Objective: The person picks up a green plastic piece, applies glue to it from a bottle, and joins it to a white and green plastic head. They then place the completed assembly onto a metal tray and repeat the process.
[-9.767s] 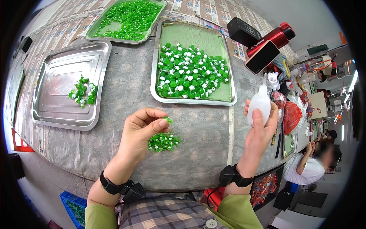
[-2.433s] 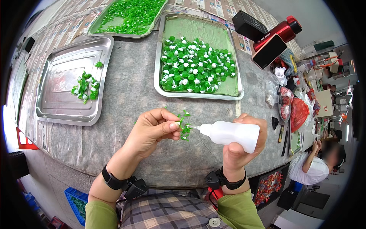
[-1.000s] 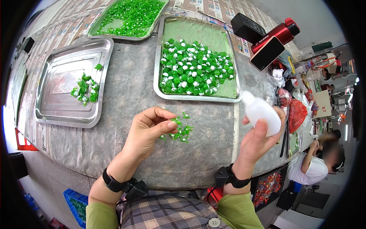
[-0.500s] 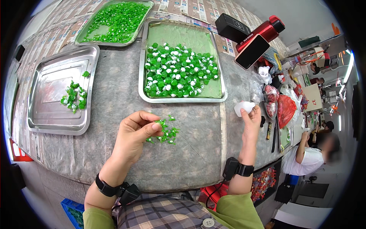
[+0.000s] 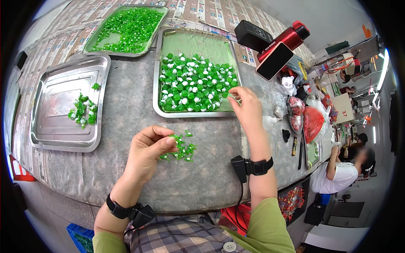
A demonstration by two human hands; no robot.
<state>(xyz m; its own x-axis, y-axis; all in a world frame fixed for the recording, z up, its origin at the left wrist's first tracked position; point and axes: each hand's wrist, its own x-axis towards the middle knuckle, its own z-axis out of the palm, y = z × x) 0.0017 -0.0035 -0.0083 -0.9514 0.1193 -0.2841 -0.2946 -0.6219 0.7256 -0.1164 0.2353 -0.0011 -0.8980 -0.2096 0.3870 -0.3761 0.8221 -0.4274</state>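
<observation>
My left hand (image 5: 152, 152) is closed in a pinch above the grey table cover, and the small green piece at its fingertips is partly hidden. Beside those fingertips lies a loose cluster of small green pieces with white dots (image 5: 184, 152). At the right front corner of a metal tray (image 5: 198, 114), my right hand (image 5: 248, 107) pinches a green bead (image 5: 225, 95) between thumb and index finger. Many green and white round beads (image 5: 194, 82) fill that tray's near part. A small white bottle (image 5: 268, 122) rests on the table to the right of my right wrist.
A second metal tray (image 5: 50, 122) at the left holds a small pile of green and white pieces (image 5: 82, 110). Farther back, another tray (image 5: 110, 53) carries many green pieces. A phone (image 5: 274, 61), red flask (image 5: 282, 41) and black box (image 5: 253, 36) stand back right. A person (image 5: 333, 173) sits at far right.
My right hand has let go of the white bottle and moved left and up to the bead tray, where it now pinches a bead. My left hand has stayed nearly in place.
</observation>
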